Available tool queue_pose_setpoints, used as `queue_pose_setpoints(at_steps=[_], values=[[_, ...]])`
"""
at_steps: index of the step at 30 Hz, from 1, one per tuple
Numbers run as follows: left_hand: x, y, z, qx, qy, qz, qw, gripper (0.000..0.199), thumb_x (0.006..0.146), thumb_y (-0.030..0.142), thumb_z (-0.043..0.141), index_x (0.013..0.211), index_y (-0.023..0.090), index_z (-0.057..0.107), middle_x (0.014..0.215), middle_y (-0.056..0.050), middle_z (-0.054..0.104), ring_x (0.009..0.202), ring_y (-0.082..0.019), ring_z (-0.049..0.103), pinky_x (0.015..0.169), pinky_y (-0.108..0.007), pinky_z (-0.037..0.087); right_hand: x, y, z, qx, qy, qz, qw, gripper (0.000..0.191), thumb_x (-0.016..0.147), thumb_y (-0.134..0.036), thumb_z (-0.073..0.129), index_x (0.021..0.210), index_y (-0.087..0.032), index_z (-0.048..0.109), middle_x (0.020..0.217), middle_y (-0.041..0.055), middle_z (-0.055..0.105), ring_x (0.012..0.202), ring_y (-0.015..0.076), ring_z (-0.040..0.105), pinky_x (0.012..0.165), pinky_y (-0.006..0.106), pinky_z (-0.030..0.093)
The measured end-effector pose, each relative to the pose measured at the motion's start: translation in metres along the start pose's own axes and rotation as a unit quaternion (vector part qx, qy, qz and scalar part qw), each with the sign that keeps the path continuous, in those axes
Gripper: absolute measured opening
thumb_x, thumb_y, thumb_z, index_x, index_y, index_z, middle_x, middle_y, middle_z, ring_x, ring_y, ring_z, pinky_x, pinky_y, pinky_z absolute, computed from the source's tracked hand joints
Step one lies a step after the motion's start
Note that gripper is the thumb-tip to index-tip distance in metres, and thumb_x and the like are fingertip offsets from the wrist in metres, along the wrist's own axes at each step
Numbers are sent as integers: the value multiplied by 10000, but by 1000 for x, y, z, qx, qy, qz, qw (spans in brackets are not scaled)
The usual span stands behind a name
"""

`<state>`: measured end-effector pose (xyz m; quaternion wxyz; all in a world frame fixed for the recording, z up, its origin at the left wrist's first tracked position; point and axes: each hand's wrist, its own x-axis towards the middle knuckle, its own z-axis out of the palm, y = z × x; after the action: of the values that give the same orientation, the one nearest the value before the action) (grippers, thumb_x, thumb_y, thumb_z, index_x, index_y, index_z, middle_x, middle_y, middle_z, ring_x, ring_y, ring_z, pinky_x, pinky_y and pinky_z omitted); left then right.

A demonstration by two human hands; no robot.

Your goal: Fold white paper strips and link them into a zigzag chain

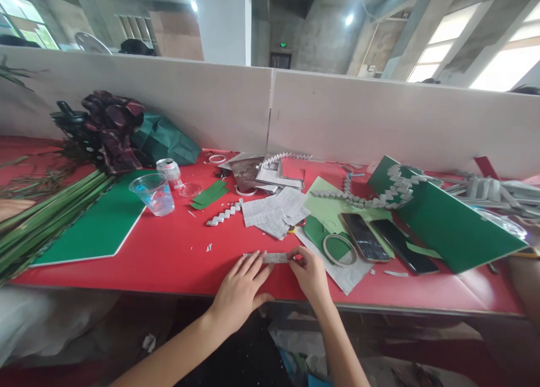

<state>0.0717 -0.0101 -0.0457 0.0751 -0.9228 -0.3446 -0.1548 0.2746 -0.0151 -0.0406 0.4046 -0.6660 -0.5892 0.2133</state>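
On the red, smooth worktop (169, 263), a narrow strip (277, 258) of printed paper lies flat near the front edge. The left hand (241, 288) presses on its left end, fingers spread in a loose, unclenched grip; the right hand (309, 271) has its right end pinched between thumb and finger. Just beyond are thin printed sheets (276, 210) and a zigzag braid (225, 213) of folded paper (rather like teeth). A ring of tape (340, 249), round and pale, sits beside a glossy phone (365, 238).
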Motion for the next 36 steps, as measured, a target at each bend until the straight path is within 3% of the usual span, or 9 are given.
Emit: queue_pose_setpoints(at_steps=[5, 9, 25, 31, 34, 36], values=[[-10, -16, -4, -20, 0, 7, 1000, 561, 883, 545, 385, 1341, 231, 462, 1460, -78, 385, 1313, -243, 397, 1032, -399, 396, 0, -1, 0, -6, 0, 2, 1000, 116, 663, -158, 476, 705, -192, 579, 566, -38, 500, 486, 118, 430, 510, 216, 306], [-20, -26, -7, -8, -14, 5, 1000, 580, 886, 550, 374, 1380, 249, 411, 1463, -67, 380, 1319, -242, 390, 1032, -396, 395, 1, 0, 0, -4, 2, 4, 1000, 115, 663, -166, 480, 702, -189, 586, 601, -24, 543, 484, 117, 436, 506, 217, 313], [-43, -42, -16, 24, -43, -25, 998, 563, 903, 530, 360, 1407, 281, 363, 1455, -23, 393, 1325, -226, 385, 1040, -382, 404, 2, 7, 2, -19, -7, 3, 1000, 103, 672, -187, 481, 713, -197, 575, 596, -23, 535, 515, 131, 454, 533, 221, 332], [-30, -30, -27, -3, -22, -67, 998, 486, 907, 515, 375, 1267, 239, 549, 1364, -66, 513, 1241, -252, 481, 966, -405, 461, 1, 2, 1, -21, -5, -8, 1000, 105, 665, -172, 471, 704, -193, 566, 630, -16, 560, 519, 128, 477, 531, 219, 333], [-12, -19, -28, -12, 13, -92, 996, 374, 935, 390, 387, 1125, 189, 638, 1313, -93, 556, 1222, -269, 489, 960, -428, 459, -1, -2, 0, -33, -1, -15, 999, 110, 677, -170, 467, 713, -194, 568, 655, -9, 577, 516, 130, 482, 528, 221, 340], [0, -9, -24, -27, 22, -86, 996, 331, 933, 319, 405, 1142, 186, 624, 1306, -81, 564, 1212, -266, 497, 963, -429, 458, -3, -4, 0, -45, 4, -25, 999, 130, 697, -171, 466, 739, -194, 587, 694, 2, 601, 516, 131, 489, 527, 225, 349]])
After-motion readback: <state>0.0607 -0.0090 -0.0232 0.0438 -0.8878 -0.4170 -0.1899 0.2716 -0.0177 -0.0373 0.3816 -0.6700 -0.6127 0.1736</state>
